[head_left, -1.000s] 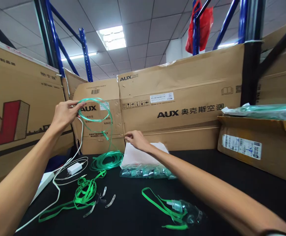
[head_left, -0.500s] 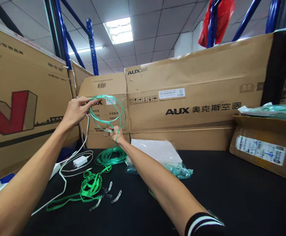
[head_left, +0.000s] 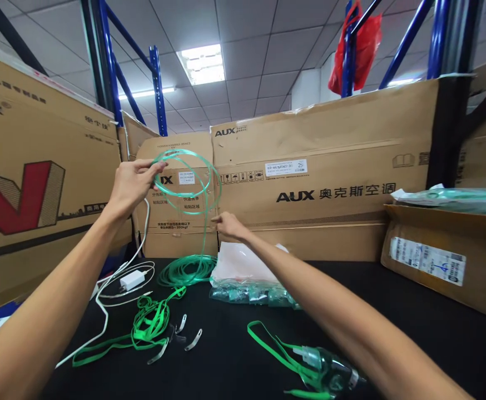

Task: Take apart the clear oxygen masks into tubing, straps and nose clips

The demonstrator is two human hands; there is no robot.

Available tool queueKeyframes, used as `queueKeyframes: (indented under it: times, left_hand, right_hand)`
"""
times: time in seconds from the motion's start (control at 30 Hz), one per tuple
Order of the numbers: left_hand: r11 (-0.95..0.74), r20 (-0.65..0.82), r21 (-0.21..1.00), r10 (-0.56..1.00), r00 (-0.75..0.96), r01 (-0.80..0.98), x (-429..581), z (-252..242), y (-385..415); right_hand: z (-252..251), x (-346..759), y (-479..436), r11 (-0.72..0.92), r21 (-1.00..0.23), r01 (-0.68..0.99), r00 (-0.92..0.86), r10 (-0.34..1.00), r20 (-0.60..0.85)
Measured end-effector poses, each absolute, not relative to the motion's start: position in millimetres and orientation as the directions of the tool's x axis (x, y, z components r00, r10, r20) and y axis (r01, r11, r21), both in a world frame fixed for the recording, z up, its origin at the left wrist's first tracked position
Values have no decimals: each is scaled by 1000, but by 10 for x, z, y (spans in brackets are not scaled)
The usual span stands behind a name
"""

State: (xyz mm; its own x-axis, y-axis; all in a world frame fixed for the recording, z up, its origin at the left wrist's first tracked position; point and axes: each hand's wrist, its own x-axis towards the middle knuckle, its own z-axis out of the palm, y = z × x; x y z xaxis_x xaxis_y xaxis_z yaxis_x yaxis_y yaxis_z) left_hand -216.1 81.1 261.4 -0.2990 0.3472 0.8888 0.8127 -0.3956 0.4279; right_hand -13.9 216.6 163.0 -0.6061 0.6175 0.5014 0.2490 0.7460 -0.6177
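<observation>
Raised at the left, my left hand [head_left: 137,180] pinches loops of clear green tubing [head_left: 186,194]. The loops hang in the air, and a strand runs down to a larger tubing coil [head_left: 188,270] on the black table. To the right of the loops, my right hand [head_left: 228,226] has its fingers bent together; whether they touch the tubing or hold anything is too small to tell. Below, a green elastic strap bundle [head_left: 149,322] lies beside several small metal strips [head_left: 193,339]. A clear mask with green straps [head_left: 324,369] lies under my right forearm.
Bagged green items under white sheets [head_left: 243,264] lie mid-table. A white charger [head_left: 133,280] and cables are at the left. Cardboard panels [head_left: 330,222] wall the back and left of the black table [head_left: 226,372]. An open carton [head_left: 447,228] with bagged items stands right.
My right hand has moved right, away from the lower part of the loops. The held loops look wider. The mask at the lower right has come into view from behind my forearm.
</observation>
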Motion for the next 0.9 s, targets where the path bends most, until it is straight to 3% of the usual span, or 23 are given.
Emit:
queueKeyframes:
  times: [0.2,0.4,0.53,0.7,0.8,0.9]
  left_hand:
    - [-427,909,399,298,-290,811,-1855,2777,737]
    - [-446,909,389,330,-255,806,-1455,2770,664]
    - [-463,858,449,463,-223,765,-1185,2456,530]
    - [-420,706,612,672,-223,671,-867,1664,173]
    - [-277,469,808,836,-284,520,-702,1118,-21]
    - [-145,290,907,896,-337,395,-597,663,-110]
  right_hand:
    - [1680,769,1890,586,-805,88,-697,614,371]
    - [1383,1065,1284,526,-849,-35,-769,529,359]
    - [1183,1208,1032,447,-892,-69,-740,577,346]
    - [878,1755,686,339,-940,31,-744,636,205]
    - [702,2081,515,496,-852,167,-676,687,268]
    - [492,2292,430,730,-529,433,-520,682,515]
